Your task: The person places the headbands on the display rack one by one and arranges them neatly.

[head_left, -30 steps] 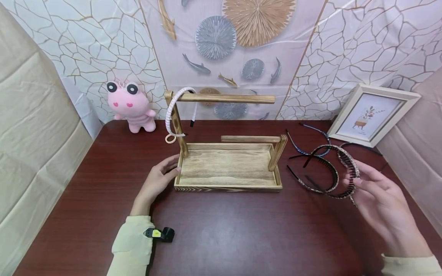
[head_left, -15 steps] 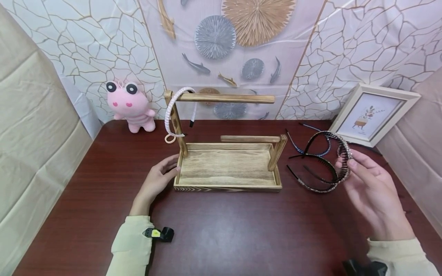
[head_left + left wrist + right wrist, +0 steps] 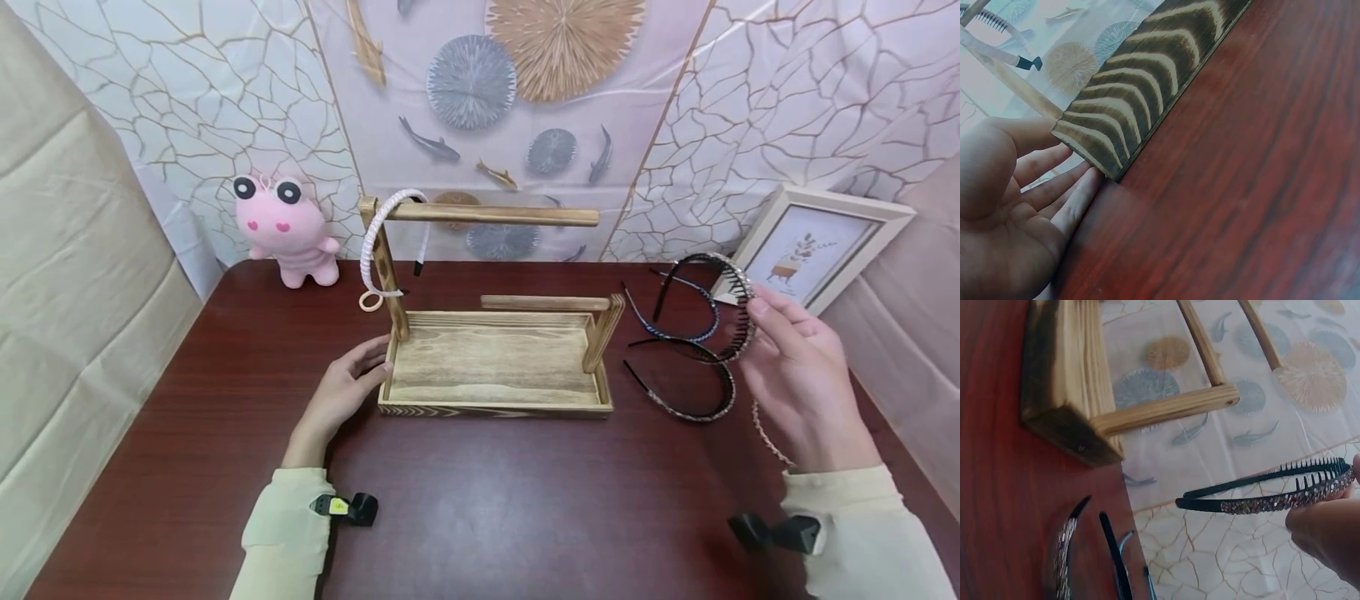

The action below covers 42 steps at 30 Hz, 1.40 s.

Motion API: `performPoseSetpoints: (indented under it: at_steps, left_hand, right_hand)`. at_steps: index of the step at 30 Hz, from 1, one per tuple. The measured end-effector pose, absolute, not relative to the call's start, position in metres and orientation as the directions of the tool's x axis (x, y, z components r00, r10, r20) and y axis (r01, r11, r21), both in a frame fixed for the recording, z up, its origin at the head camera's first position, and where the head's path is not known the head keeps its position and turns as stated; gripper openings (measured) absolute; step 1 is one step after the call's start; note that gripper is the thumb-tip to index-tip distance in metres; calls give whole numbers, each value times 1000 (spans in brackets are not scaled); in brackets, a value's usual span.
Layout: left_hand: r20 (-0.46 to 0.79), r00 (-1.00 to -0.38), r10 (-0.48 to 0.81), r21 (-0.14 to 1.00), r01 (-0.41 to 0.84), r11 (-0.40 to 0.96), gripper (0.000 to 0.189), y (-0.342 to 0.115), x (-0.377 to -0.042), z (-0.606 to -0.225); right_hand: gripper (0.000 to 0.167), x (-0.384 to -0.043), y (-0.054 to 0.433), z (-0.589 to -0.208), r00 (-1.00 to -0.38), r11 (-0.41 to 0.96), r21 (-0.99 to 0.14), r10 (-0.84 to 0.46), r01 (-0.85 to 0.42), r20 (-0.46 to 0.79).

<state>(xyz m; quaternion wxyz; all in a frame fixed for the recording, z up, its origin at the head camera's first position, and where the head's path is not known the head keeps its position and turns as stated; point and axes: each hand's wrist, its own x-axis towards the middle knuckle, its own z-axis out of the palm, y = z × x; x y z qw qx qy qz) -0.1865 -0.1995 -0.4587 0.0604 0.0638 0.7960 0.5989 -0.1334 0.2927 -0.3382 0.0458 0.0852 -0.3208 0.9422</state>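
My left hand (image 3: 341, 400) holds the left end of a wooden stand (image 3: 495, 410), which has a tray base and two horizontal bars. In the left wrist view its fingers meet the corner of the striped wooden wall (image 3: 1129, 100). A white wrapped headband (image 3: 367, 254) hangs on the taller bar's left end. My right hand (image 3: 798, 375) pinches a black toothed headband with sparkly trim (image 3: 741, 287), raised above the table at the right. In the right wrist view this headband (image 3: 1272, 503) points its tips toward the stand, apart from it.
Under the raised headband lie a blue headband (image 3: 641, 317) and another sparkly dark one (image 3: 727, 404). A beaded band (image 3: 763, 433) shows partly behind my right wrist. A picture frame (image 3: 888, 221) stands back right, a pink plush toy (image 3: 288, 229) back left.
My right hand has lifted the sparkly headband and carried it up and slightly left, away from the others on the table. My left hand stays at the stand.
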Motion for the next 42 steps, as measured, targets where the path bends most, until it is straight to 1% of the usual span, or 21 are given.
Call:
performPoseSetpoints:
  at_steps: [3, 6, 12, 17, 25, 31, 35, 42]
  left_hand:
    - [-21, -985, 169, 959, 27, 281, 50, -200, -186, -458]
    - [-24, -985, 171, 959, 25, 282, 50, -201, -186, -458]
    - [-26, -985, 171, 959, 24, 282, 50, -199, -187, -459]
    - [-23, -984, 176, 961, 27, 276, 50, -198, -187, -460]
    - [-22, -986, 165, 961, 25, 276, 49, -197, -187, -461]
    - [-26, -986, 167, 960, 22, 279, 49, -197, -186, -459]
    - [-26, -987, 158, 956, 21, 292, 48, -197, -186, -458]
    - [-27, -987, 156, 954, 22, 300, 48, -198, -186, -458]
  right_hand:
    - [24, -141, 285, -333, -982, -807, -575, 37, -138, 185]
    - [20, -149, 275, -326, -979, -811, -559, 78, -171, 186]
    - [15, -166, 255, -309, -967, -783, -569, 181, -252, 179]
    - [14, -179, 239, -297, -956, -770, -568, 215, -291, 199]
    - [12, -196, 209, -282, -956, -743, -603, 201, -290, 212]
    - [12, -201, 185, -277, -961, -713, -645, 179, -275, 212]
    - [12, -203, 163, -275, -956, -687, -666, 175, -291, 237]
    - [17, -205, 120, -273, -945, -581, -746, 181, -326, 272]
